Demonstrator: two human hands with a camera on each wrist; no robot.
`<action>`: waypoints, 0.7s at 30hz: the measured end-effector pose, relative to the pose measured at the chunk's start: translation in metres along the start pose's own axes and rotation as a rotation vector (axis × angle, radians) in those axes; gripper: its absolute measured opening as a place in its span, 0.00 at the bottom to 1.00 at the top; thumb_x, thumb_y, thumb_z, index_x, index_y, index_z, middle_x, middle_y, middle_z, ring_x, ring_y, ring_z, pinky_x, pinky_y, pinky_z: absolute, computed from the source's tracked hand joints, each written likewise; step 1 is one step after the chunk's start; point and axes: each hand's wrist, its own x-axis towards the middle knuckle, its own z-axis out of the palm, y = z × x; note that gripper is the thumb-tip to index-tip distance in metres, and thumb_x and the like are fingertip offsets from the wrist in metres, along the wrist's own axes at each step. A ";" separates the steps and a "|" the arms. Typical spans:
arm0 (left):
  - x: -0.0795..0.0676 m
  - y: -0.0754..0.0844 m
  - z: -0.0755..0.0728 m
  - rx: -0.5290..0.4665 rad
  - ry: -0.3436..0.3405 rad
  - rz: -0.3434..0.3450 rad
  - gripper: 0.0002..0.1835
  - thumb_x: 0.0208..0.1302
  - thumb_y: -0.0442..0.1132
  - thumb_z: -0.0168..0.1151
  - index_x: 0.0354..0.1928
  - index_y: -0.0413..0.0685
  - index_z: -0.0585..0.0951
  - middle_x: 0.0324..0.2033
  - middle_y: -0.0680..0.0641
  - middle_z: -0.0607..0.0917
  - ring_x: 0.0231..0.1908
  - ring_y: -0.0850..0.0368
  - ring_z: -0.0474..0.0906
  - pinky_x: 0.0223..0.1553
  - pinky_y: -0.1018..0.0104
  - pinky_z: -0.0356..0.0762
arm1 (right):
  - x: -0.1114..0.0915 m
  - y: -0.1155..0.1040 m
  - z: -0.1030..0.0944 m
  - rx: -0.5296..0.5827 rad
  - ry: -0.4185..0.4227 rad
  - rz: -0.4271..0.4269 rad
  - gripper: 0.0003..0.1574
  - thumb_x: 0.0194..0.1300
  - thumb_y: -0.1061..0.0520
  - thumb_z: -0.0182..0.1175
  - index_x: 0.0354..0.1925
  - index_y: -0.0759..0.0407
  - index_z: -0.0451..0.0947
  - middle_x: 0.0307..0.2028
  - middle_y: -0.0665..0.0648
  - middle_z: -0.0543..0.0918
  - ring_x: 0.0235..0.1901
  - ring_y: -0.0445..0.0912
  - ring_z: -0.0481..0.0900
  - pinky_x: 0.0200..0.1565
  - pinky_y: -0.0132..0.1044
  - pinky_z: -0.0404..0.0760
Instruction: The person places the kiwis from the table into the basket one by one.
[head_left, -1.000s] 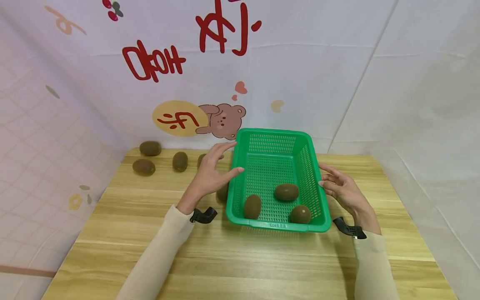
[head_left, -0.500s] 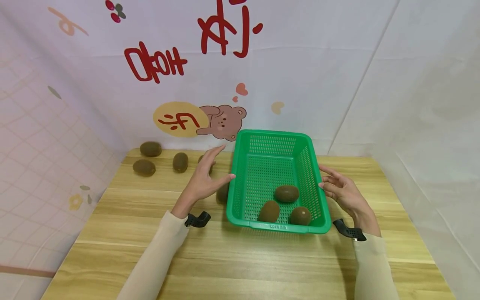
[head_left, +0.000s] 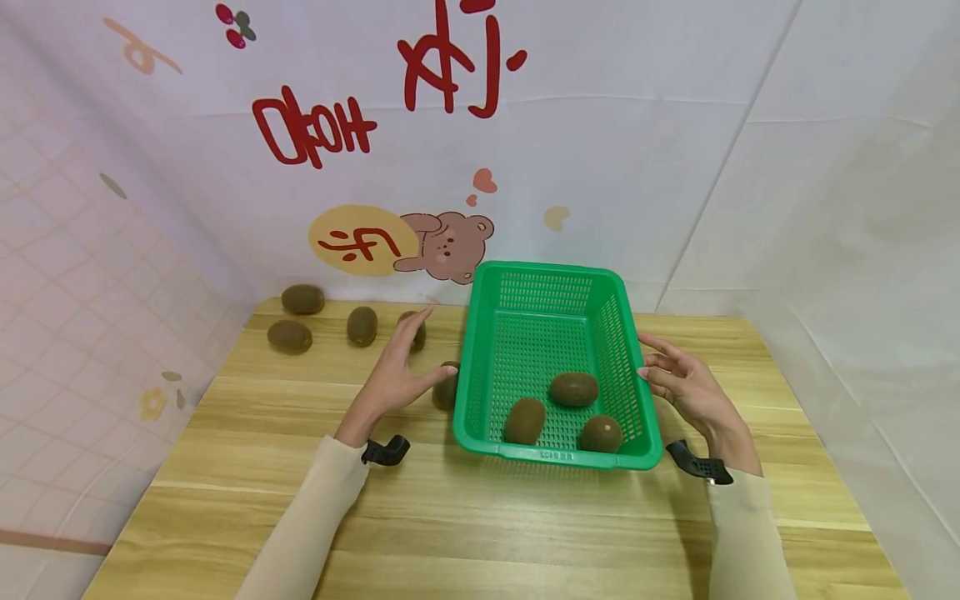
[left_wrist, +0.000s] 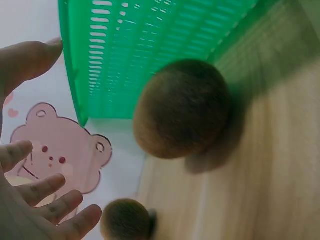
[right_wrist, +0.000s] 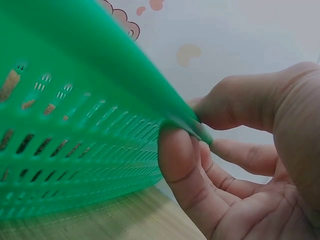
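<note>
Three brown kiwis lie in the front part of a green perforated plastic basket (head_left: 555, 456): an oval kiwi (head_left: 574, 389), a front-left kiwi (head_left: 525, 421) and a front-right kiwi (head_left: 601, 434). My right hand (head_left: 686, 389) pinches the basket's right rim between thumb and fingers, as the right wrist view shows. Left of the basket my left hand (head_left: 392, 382) is spread with nothing in it, thumb pointing toward the basket. Close to its thumb, a kiwi (left_wrist: 182, 107) stands against the basket's left wall. Behind the left fingers another kiwi (head_left: 421, 335) is partly hidden.
Further left on the wooden table (head_left: 525, 533) lie a single kiwi (head_left: 362, 326), a back-corner kiwi (head_left: 302, 299) and a kiwi (head_left: 289, 337) in front of that one. A white printed cloth (head_left: 600, 167) hangs right behind the table, with more cloth at both sides.
My left hand has drawn back left, away from the basket's left rim. The front-left kiwi in the basket has rolled right, then slightly back left. My right hand keeps its hold.
</note>
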 end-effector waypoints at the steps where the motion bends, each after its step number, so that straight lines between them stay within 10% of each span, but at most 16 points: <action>1: -0.001 -0.002 0.000 0.004 -0.005 -0.018 0.54 0.59 0.56 0.75 0.80 0.77 0.50 0.80 0.50 0.55 0.79 0.45 0.53 0.74 0.33 0.57 | 0.000 0.000 0.000 -0.001 -0.001 0.000 0.46 0.74 0.60 0.62 0.81 0.57 0.52 0.50 0.54 0.77 0.41 0.37 0.81 0.44 0.28 0.85; 9: -0.009 -0.015 0.006 0.018 -0.067 -0.095 0.59 0.57 0.60 0.76 0.82 0.72 0.47 0.81 0.47 0.50 0.80 0.41 0.49 0.74 0.31 0.56 | 0.000 -0.001 0.000 -0.007 0.001 -0.002 0.45 0.74 0.60 0.61 0.81 0.58 0.52 0.49 0.53 0.78 0.40 0.37 0.81 0.44 0.28 0.85; 21: -0.015 -0.024 0.025 0.039 -0.107 -0.026 0.58 0.54 0.44 0.80 0.82 0.61 0.53 0.79 0.46 0.57 0.79 0.44 0.52 0.76 0.38 0.56 | 0.000 0.000 0.000 -0.022 0.011 0.014 0.46 0.73 0.58 0.63 0.81 0.56 0.53 0.50 0.55 0.77 0.41 0.37 0.81 0.45 0.28 0.85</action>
